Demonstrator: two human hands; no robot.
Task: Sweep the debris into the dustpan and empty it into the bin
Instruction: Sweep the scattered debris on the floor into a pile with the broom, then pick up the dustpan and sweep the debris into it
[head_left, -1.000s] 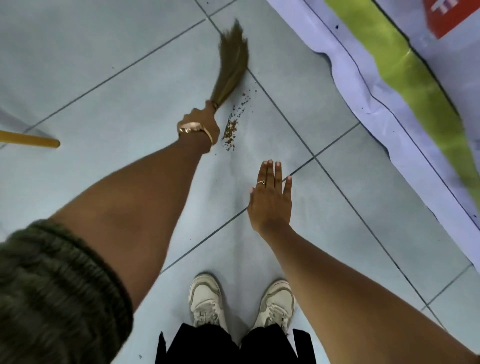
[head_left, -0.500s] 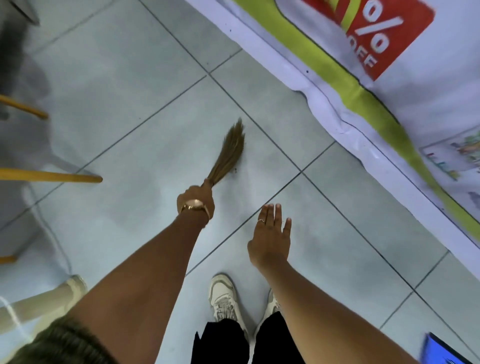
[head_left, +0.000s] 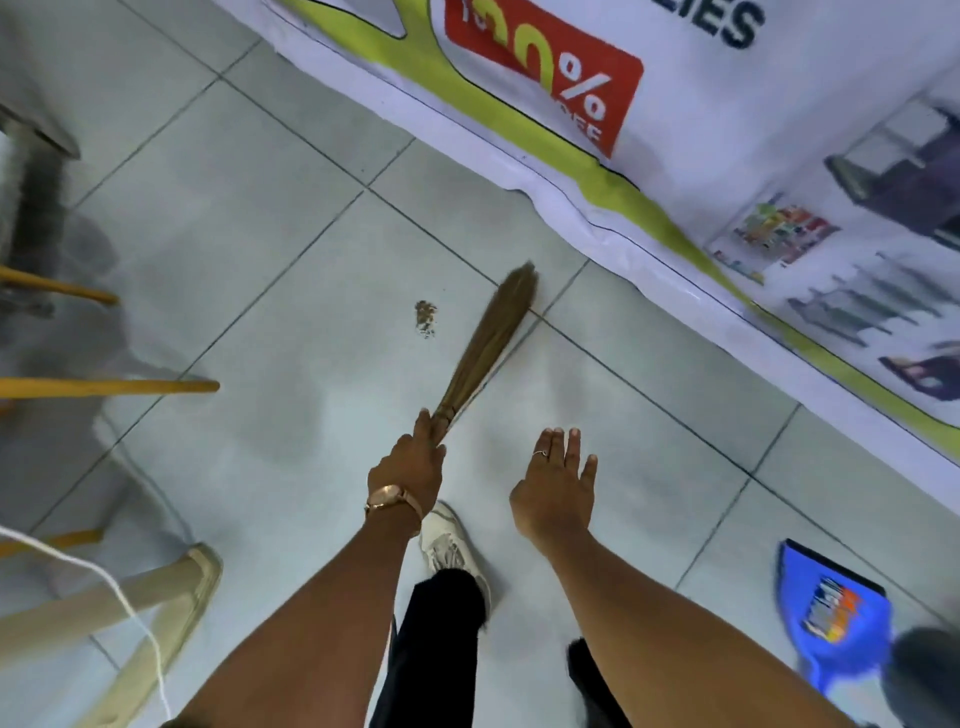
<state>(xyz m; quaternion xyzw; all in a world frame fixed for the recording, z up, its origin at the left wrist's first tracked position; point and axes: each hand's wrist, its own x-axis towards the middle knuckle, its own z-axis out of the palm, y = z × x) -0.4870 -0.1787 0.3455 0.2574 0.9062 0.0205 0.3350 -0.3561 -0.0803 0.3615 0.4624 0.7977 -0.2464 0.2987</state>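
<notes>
A small brown pile of debris (head_left: 425, 317) lies on the pale tiled floor (head_left: 270, 218). My left hand (head_left: 413, 465) grips the base of a short straw broom (head_left: 491, 338), whose bristles point up and right, just to the right of the debris and apart from it. My right hand (head_left: 556, 491) hovers open, palm down, holding nothing. A blue dustpan (head_left: 831, 618) lies on the floor at the lower right, well away from the pile. No bin is in view.
A printed banner (head_left: 675, 171) covers the floor along the upper right. Wooden furniture legs (head_left: 109, 386) and a white cord (head_left: 104, 577) stand at the left. My shoe (head_left: 447, 545) and dark trouser legs are below my hands.
The view has shifted, bringing the dustpan and more banner into sight. The broom has swung to the right of the debris, which now lies in a small pile.
</notes>
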